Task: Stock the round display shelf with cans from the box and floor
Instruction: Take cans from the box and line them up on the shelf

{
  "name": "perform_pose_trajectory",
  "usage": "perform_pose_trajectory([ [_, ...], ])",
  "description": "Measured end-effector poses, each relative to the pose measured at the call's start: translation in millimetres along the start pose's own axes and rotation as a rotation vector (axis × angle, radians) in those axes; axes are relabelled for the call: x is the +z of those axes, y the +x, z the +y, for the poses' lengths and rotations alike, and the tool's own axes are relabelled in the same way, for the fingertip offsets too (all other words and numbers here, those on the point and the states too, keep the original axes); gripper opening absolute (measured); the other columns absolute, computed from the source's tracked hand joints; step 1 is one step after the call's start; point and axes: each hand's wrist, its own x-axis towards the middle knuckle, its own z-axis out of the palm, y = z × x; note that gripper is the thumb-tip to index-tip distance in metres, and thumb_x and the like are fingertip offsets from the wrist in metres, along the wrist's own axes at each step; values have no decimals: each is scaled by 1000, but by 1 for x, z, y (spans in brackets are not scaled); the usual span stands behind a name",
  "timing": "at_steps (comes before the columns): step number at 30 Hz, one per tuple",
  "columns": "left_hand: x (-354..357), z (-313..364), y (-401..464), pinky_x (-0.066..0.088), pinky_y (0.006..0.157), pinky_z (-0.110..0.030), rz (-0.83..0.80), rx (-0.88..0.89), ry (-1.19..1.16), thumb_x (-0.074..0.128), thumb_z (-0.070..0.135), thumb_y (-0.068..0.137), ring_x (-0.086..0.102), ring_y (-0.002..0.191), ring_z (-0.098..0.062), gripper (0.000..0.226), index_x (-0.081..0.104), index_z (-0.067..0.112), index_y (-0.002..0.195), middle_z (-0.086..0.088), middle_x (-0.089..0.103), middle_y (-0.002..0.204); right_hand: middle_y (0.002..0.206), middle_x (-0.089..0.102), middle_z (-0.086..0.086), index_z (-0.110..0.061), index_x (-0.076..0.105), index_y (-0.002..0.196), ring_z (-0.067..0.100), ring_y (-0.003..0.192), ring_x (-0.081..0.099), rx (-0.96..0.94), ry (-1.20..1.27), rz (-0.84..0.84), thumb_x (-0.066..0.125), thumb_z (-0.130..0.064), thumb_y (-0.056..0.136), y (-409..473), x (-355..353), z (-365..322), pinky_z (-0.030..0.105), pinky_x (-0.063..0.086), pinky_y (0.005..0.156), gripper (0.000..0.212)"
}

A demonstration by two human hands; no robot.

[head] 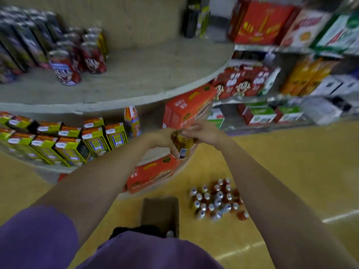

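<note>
Below the round shelf (136,88), both hands' fingers (174,147) hold one gold can (182,144)

Clothing worn by the person
A purple short-sleeved shirt (35,235) is worn; both forearms are left bare.

A shop interior, blurred by motion. The floor (291,162) is smooth yellow-tan with a pale painted line (340,217) crossing at lower right. Along the right stands a metal wall rack (272,49) in several tiers, packed with red (260,24), orange (308,74), green-and-white and grey cartons. The lighting is even and dim, casting no strong shadows.
</note>
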Motion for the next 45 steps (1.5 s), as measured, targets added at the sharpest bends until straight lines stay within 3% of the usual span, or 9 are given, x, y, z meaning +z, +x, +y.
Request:
perform_pose_trajectory([
  [3, -29, 14, -16, 55, 82, -22, 68, 11, -41, 91, 0, 57, 68, 99, -12, 60, 68, 17, 110, 0, 74, 108, 88, 57, 12, -7, 58, 93, 27, 81, 57, -19, -66, 75, 51, -8, 97, 2, -12, -14, 33, 47, 66, 8],
  [6, -59, 25, -33, 54, 79, -20, 188, 54, -90, 90, 3, 58, 68, 95, -9, 57, 68, 19, 108, 5, 74, 104, 74, 55, -6, -21, 58, 83, 16, 74, 54, -108, -227, 64, 54, -3, 91, 7, -14, -37, 29, 42, 67, 20],
  [12, -128, 29, -64, 55, 94, -37, 356, 85, -241, 91, 4, 48, 69, 103, -17, 72, 65, 16, 114, 1, 74, 107, 100, 69, -2, -15, 61, 112, 14, 93, 66, -257, -205, 16, 83, -20, 74, 27, 10, -98, 22, 51, 77, 45],
  [16, -173, 24, -88, 56, 87, -34, 359, 166, -280, 83, -13, 60, 64, 99, -7, 83, 51, 24, 128, 2, 66, 116, 105, 71, -4, -21, 61, 117, 14, 96, 66, -333, -120, 44, 90, -32, 64, 56, 38, -141, 32, 53, 85, 62],
  [20, -227, 5, -110, 54, 96, -43, 279, 120, -265, 87, 6, 68, 63, 113, -19, 72, 52, 25, 128, -2, 64, 123, 101, 68, -6, -17, 58, 117, 14, 95, 64, -347, -107, 38, 86, -17, 71, 78, 70, -180, 31, 50, 85, 54],
  [27, -293, -18, -126, 59, 61, -41, 505, -3, 49, 93, 41, 54, 66, 89, -21, 66, 50, 16, 97, -5, 64, 100, 88, 64, -1, -21, 57, 92, 16, 85, 62, -368, -138, -4, 84, -10, 72, 114, 114, -237, 33, 51, 83, 36],
  [32, -322, -43, -124, 58, 51, -38, 650, 47, 56, 87, 67, 43, 65, 97, -18, 95, 51, 20, 117, 4, 63, 108, 102, 64, -13, -22, 52, 123, -6, 85, 63, -417, 74, -60, 86, -14, 73, 123, 146, -276, 8, 46, 67, 60],
  [39, -349, -44, -133, 61, 69, -36, 420, 66, 159, 73, 74, 65, 65, 92, -16, 62, 61, 25, 102, 4, 60, 108, 104, 62, -13, -17, 52, 120, -2, 93, 61, -383, 99, -46, 86, 1, 66, 137, 152, -294, 7, 50, 72, 66],
  [45, -359, -42, -128, 31, 57, -27, 426, 77, 296, 80, 59, 68, 48, 67, -8, 56, 58, 9, 78, 6, 46, 71, 112, 62, -7, -19, 53, 130, 11, 109, 57, -269, -11, -4, 91, -14, 64, 141, 151, -290, 23, 45, 90, 76],
])
